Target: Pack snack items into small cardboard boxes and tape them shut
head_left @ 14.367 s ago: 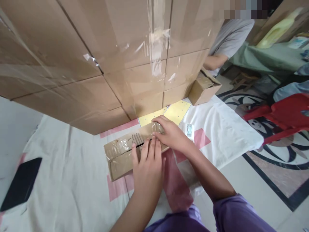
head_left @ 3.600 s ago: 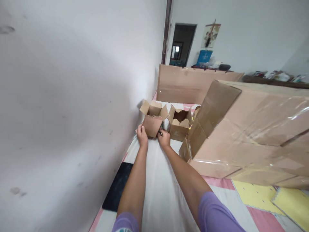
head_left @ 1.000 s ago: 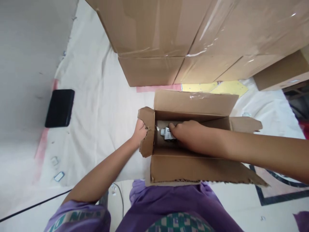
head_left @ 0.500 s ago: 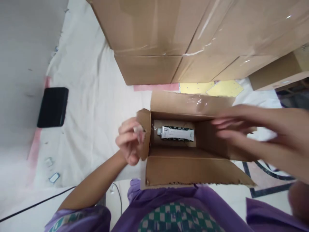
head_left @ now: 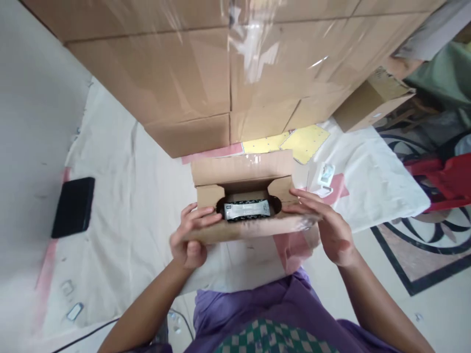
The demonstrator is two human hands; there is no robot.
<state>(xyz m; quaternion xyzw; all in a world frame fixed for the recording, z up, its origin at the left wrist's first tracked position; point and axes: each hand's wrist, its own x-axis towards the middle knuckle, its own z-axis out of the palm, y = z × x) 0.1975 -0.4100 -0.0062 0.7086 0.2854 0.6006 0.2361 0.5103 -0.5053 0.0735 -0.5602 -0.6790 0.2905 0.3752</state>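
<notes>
Place: home-like workroom | taped carton stack point(head_left: 154, 78) | cloth-covered table point(head_left: 121, 211) | red chair point(head_left: 447, 179) | patterned floor point(head_left: 423, 250)

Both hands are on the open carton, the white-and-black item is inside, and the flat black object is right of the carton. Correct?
One slip: the flat black object lies left of the carton, as the head view shows. The rest holds: left hand and right hand on the open carton, white-and-black item inside.

Table point(head_left: 128, 211): covered by a white cloth with pink patches, creased. Directly on it: a taped stack of cardboard boxes point(head_left: 184, 83) at the back; an open box point(head_left: 253, 229) near the front edge; a black flat object point(head_left: 73, 207), left; a single box point(head_left: 375, 100), far right; a small white item point(head_left: 327, 174) between.
</notes>
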